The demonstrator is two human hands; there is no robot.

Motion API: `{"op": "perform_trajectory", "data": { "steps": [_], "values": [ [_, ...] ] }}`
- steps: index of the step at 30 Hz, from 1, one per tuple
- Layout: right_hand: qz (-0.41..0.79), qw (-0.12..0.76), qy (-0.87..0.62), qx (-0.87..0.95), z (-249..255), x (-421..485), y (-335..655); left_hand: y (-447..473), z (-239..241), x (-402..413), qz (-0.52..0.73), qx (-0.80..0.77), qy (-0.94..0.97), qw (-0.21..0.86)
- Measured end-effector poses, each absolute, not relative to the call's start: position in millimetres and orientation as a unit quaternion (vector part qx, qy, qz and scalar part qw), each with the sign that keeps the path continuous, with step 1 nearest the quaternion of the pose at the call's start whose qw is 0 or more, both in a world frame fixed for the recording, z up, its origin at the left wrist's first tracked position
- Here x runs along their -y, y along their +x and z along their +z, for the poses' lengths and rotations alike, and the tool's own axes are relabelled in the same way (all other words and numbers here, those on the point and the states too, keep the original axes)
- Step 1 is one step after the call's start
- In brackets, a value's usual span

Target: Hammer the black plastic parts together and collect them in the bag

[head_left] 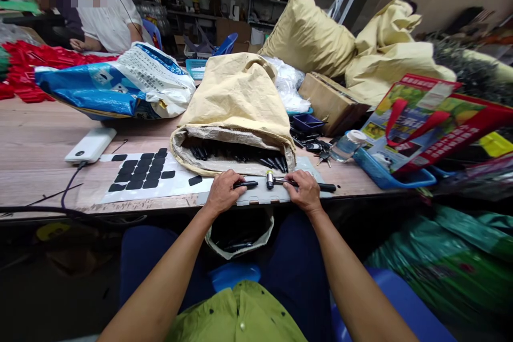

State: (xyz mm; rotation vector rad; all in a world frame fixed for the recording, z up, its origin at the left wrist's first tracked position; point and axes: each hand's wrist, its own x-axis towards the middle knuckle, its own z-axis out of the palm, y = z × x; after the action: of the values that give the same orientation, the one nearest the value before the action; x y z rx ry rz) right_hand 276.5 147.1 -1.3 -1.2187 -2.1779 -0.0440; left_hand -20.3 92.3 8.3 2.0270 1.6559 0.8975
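My left hand [224, 192] is closed on a short black pen-like piece [249, 184], held level over a grey board [258, 197] at the table's front edge. Closed around a small hammer is my right hand [305, 192]. The hammer [270, 180] has a metal head with a yellowish face, and its black handle extends rightward past my fingers. Head and pen-like piece are a short gap apart. Just behind both hands, a cream sack [236, 96] lies with its mouth facing me, and several black pen-like pieces [276, 163] show inside.
Left of the sack lies a white sheet [108, 192] with rows of black patches, near a white power bank [90, 145]. A glass jar [348, 146] and blue tray [393, 175] stand right. An open bag [260, 243] hangs below the edge. Another person [108, 21] sits far left.
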Motion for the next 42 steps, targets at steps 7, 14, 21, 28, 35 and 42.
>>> {"op": "perform_trajectory", "data": {
  "steps": [7, 14, 21, 28, 35, 42],
  "values": [
    [-0.009, 0.31, -0.469, 0.827, -1, -147, 276, -16, 18, -46, 0.372, -0.487, 0.745, 0.263],
    [-0.01, 0.31, -0.475, 0.824, -2, -146, 276, -8, 6, 14, 0.223, -0.489, 0.818, 0.206],
    [-0.012, 0.312, -0.476, 0.822, -2, -146, 276, 8, 35, -53, 0.351, -0.536, 0.753, 0.149],
    [-0.01, 0.312, -0.478, 0.821, -2, -146, 277, 28, 45, -168, 0.234, -0.571, 0.785, 0.056],
    [-0.009, 0.318, -0.479, 0.818, -3, -146, 277, 38, 41, -191, 0.18, -0.57, 0.801, 0.038],
    [-0.007, 0.311, -0.48, 0.82, -3, -146, 276, -9, 53, -139, 0.189, -0.576, 0.794, 0.043]
  ]
}}
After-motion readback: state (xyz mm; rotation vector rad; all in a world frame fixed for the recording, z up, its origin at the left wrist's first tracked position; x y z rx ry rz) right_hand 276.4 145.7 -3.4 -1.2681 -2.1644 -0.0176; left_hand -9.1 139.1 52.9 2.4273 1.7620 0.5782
